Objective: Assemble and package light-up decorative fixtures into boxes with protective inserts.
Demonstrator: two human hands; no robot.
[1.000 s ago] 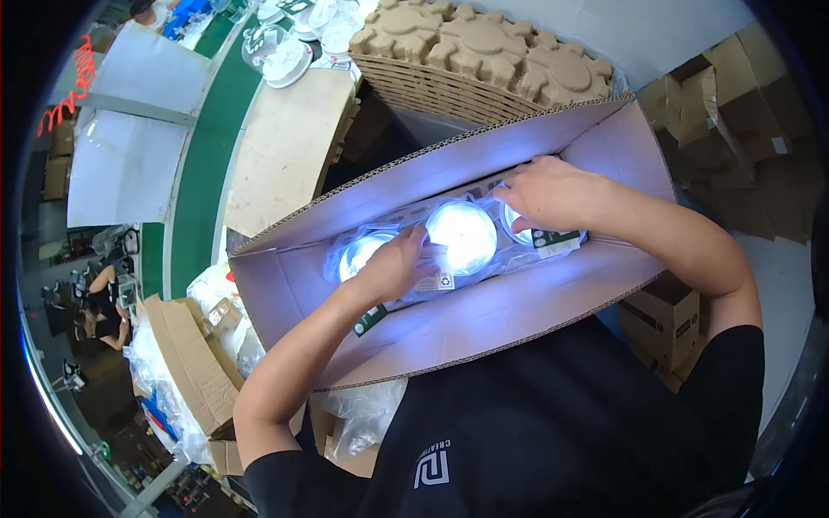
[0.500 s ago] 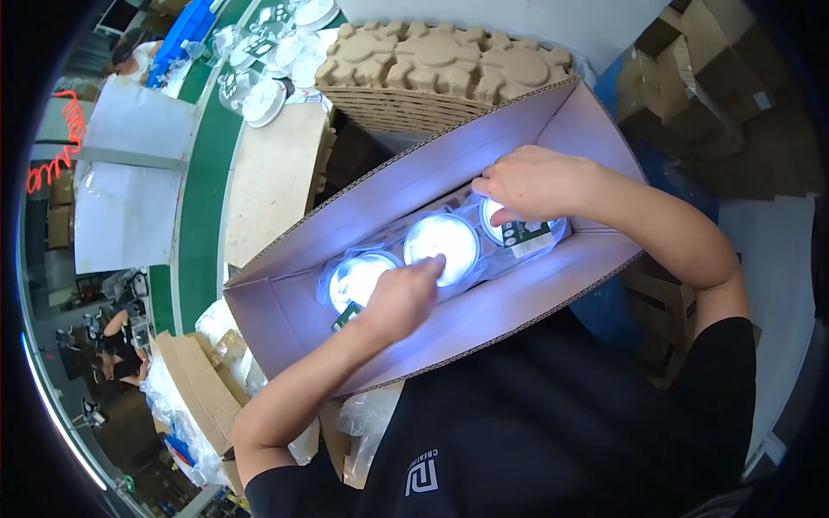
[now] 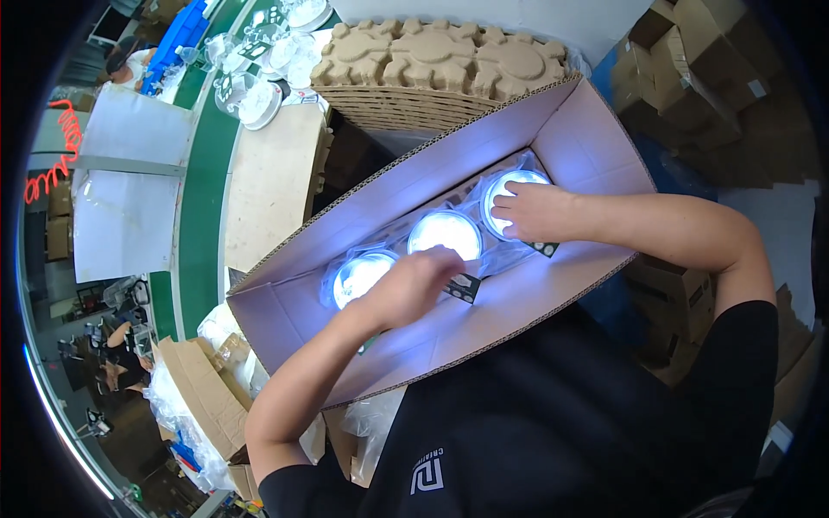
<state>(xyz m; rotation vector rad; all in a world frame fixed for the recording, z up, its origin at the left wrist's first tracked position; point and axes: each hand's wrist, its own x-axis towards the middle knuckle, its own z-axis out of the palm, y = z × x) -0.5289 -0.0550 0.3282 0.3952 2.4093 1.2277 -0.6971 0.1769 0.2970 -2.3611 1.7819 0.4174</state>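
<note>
Three round, glowing lamps sit in a row inside a long open cardboard box (image 3: 596,142), wrapped in clear plastic. My right hand (image 3: 540,213) rests over the face of the right lamp (image 3: 508,186), its fingers apart on the bright surface. In front of the middle lamp (image 3: 442,233), my left hand (image 3: 414,285) is blurred, with its fingertips at a dark green printed tag (image 3: 463,288); their grip is unclear. The left lamp (image 3: 358,274) is partly covered by my left hand. Another dark green tag (image 3: 546,249) hangs below my right hand.
Stacked molded pulp trays (image 3: 436,65) stand behind the box. More clear-wrapped lamps (image 3: 257,102) lie on the green bench (image 3: 200,198) at the far left. A carton (image 3: 203,397) with plastic bags stands at left, and cardboard boxes (image 3: 699,69) at far right. Another person (image 3: 129,65) is at far left.
The right lamp shows more, its tag now lower, and my right hand has moved down onto its face. My left hand has shifted slightly down; a tag now shows beside its fingers.
</note>
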